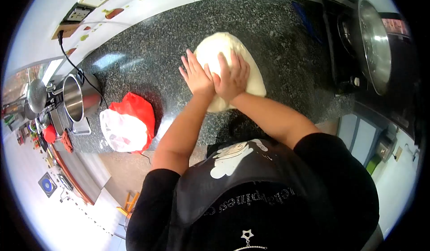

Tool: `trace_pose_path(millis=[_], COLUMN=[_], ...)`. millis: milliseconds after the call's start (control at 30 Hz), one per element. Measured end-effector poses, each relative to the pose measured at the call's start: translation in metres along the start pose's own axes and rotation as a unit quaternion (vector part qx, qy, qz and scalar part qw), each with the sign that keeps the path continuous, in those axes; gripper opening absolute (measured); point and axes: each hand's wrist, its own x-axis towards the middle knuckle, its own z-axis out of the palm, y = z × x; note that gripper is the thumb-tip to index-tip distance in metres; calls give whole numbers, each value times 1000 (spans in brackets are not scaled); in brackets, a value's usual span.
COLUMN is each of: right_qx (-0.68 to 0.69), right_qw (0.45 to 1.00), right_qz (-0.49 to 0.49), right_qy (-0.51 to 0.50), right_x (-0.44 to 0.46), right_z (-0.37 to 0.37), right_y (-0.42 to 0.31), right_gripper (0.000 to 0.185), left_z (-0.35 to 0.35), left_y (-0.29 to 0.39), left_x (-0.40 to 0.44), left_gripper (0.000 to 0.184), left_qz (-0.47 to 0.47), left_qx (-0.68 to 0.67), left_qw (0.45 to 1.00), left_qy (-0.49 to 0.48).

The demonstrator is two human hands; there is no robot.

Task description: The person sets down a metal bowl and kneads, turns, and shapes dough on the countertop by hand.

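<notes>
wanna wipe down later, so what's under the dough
The dough lies on the dark speckled counter, which shows around its edges. The left hand and right hand rest on top. The patch directly beneath is covered, so anything else there cannot be seen.

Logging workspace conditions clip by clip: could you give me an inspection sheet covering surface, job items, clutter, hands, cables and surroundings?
Surface: dark speckled countertop, glossy in places.
Job's things: pale dough, one mass on the countertop.
Clutter: red-and-white bag and metal pot to the left; blue item at far right, too indistinct to name.
Hands: left hand and right hand, both bare and open on the dough.
Cables: black cable runs from a wall plug past the metal pot; far end unclear.
Surroundings: black stove and large metal pan on the right.
</notes>
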Motion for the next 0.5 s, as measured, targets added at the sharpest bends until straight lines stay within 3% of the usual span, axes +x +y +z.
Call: trace_pose_path(millis=[100,133,200,233,267,333,400,467,500], right_qx=[-1,72,214,272,106,110,283,86,188], right_qw=[999,990,943,906,978,985,929,928,832], right_qz=[29,72,151,223,136,75,25,33,176], right_qy=[-34,-93,-205,-234,-121,-109,-237,-362,-491], right_x=[20,26,48,71,92,134,162,138,147], right_z=[-15,-26,-54,-72,-89,-57,26,47,28], right_y=[-3,-1,20,29,26,44,68,61,59], right_gripper=[58,57,56,50,47,49,55,57,56], left_z=[-5,-19,-49,-56,-51,-31,-5,24,25], left_y=[-2,-5,-24,-59,-79,-89,-65,-37,-25], left_x=[6,4,8,4,10,36,64,83,78], left_gripper=[75,75,75,73,68,63,61,64,65], left_qz=[-25,-86,-188,-100,-65,-53,6,14,17], left_qx=[-194,-359,-644,-559,-434,-264,-118,-100,-192], left_qw=[980,926,720,806,892,963,993,995,981], left_qy=[-30,-83,-179,-168,-109,-33,26,3,-33])
